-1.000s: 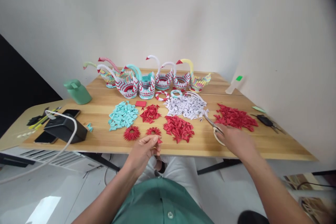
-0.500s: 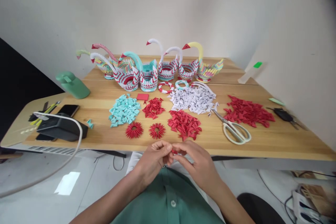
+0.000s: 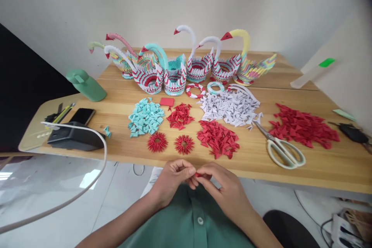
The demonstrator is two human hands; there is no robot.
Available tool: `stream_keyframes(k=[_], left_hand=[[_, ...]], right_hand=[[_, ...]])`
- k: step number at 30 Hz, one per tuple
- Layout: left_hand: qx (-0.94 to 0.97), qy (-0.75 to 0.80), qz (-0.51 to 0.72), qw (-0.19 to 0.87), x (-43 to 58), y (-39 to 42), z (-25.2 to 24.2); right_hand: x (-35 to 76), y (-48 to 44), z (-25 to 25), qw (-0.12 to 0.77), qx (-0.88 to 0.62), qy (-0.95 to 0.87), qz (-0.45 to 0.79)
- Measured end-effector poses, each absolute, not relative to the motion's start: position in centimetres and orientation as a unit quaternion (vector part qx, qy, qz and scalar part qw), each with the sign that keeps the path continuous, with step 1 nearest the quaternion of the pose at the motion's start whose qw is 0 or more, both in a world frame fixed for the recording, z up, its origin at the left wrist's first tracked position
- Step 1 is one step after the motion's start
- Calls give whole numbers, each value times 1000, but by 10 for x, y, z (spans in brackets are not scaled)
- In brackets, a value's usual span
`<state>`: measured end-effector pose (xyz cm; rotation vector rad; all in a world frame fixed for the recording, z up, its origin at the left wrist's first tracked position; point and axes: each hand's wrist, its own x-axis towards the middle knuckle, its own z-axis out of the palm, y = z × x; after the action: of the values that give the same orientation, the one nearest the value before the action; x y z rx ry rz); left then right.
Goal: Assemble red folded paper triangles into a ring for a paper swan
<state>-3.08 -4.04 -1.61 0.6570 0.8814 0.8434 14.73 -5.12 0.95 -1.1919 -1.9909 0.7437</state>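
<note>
My left hand [image 3: 173, 180] and my right hand [image 3: 223, 188] meet just below the table's front edge, fingers pinched together on a small red folded paper piece [image 3: 198, 174]. Directly beyond them on the wooden table [image 3: 122, 97] lie two red spiky paper rings [image 3: 157, 142] [image 3: 184, 144] and a heap of red paper triangles [image 3: 218, 138]. Further back are piles of turquoise triangles [image 3: 145, 117], small red triangles [image 3: 180, 116] and white triangles [image 3: 231, 104].
White-handled scissors [image 3: 280, 147] lie right of the hands, beside a big red pile [image 3: 303, 126]. Several paper swans [image 3: 174, 68] line the back. At left sit a green dispenser [image 3: 85, 85], a phone [image 3: 81, 116], a black box [image 3: 74, 136] and a white cable [image 3: 72, 197].
My right hand left the scissors on the table and came back to meet my left hand at the red piece. The view has shifted closer and downward.
</note>
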Motion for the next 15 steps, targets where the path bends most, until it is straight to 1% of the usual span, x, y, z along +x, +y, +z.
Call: stream_keyframes(k=[6,10,15], left_hand=[[312,419,374,766,-38,-31,-8],[318,420,358,770,-38,-23,-2],[361,448,351,739,-37,-9,4]], right_hand=[[143,-39,7,364,-442,-765,295],[144,-34,10,377,-458,-751,291],[176,-25,8,369,-546,-721,214]])
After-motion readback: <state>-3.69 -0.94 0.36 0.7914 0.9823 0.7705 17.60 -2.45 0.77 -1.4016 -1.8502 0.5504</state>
